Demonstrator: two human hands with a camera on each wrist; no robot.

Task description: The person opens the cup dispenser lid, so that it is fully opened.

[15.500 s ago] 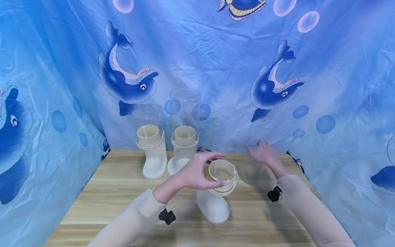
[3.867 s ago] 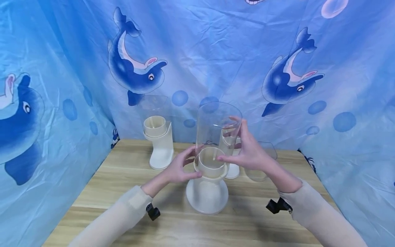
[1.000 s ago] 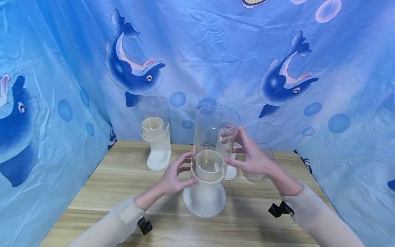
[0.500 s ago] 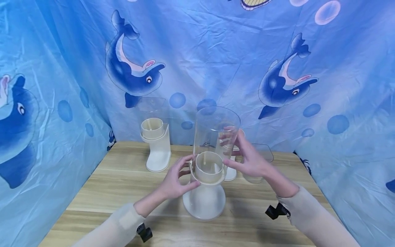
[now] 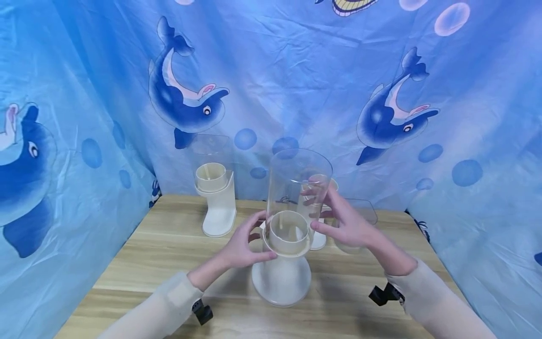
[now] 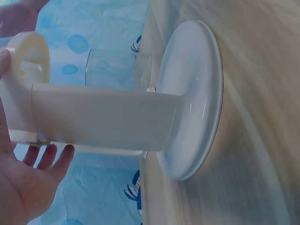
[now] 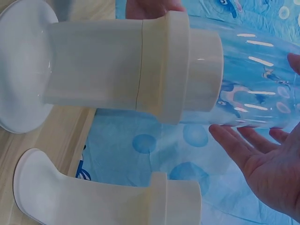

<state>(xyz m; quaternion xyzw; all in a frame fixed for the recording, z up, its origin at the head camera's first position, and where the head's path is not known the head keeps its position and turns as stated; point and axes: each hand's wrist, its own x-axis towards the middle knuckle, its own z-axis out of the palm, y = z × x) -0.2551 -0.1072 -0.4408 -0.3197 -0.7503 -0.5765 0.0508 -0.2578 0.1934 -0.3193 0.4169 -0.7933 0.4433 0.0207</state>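
A white stand (image 5: 281,280) with a round base is upright near the table's middle. A cream cup (image 5: 289,235) rises from its collar, and a tall clear cylinder (image 5: 282,188) stands around that cup. My left hand (image 5: 241,247) holds the collar from the left. In the left wrist view, the left hand (image 6: 28,183) has its fingertips along the collar's side. With thumb in front and fingers behind, my right hand (image 5: 347,221) holds the clear cylinder's right side. The right wrist view has the right hand (image 7: 276,168) against the cylinder (image 7: 255,84).
At the back left is a smaller white stand (image 5: 220,207) with a cup and a clear sleeve. Another white stand (image 5: 318,241) is partly hidden behind the cylinder. A clear container (image 5: 365,209) sits at the back right. Blue cloth (image 5: 271,84) surrounds the wooden table (image 5: 169,245).
Since the oldest frame, the tall stand has come forward and the smaller stand has gone back. Over the last seconds, the right hand has slid slightly down the cylinder; the left stays at the collar.
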